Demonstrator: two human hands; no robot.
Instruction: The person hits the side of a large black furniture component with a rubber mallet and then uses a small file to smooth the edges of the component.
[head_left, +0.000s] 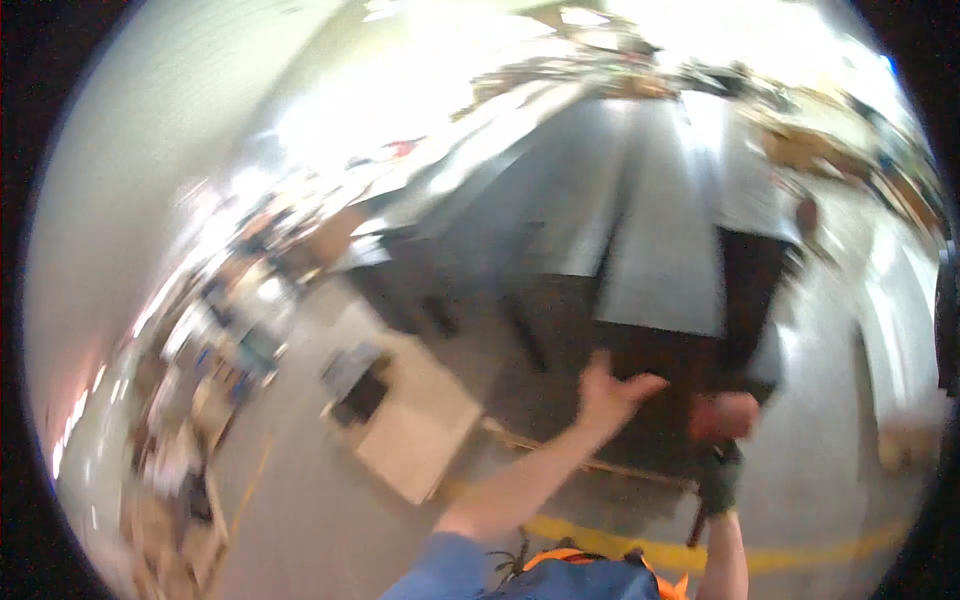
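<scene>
My bare left hand is stretched out in front of the near end of a long grey metal sheet, its thumb spread away from the fingers. Nothing lies in it. Lower and to the right, my right hand wears a dark glove and is wrapped round the handle of a mallet. The mallet's reddish head points upward, and its handle end shows below the fist. Motion blurs the mallet and much of the scene. Beneath the sheet's near end is a dark brown surface; whether my left hand touches it I cannot tell.
A person in a white top stands right of the sheets. More long sheets stretch away at the left. On the floor, a tan board carries a grey and black object. A yellow floor line crosses near me.
</scene>
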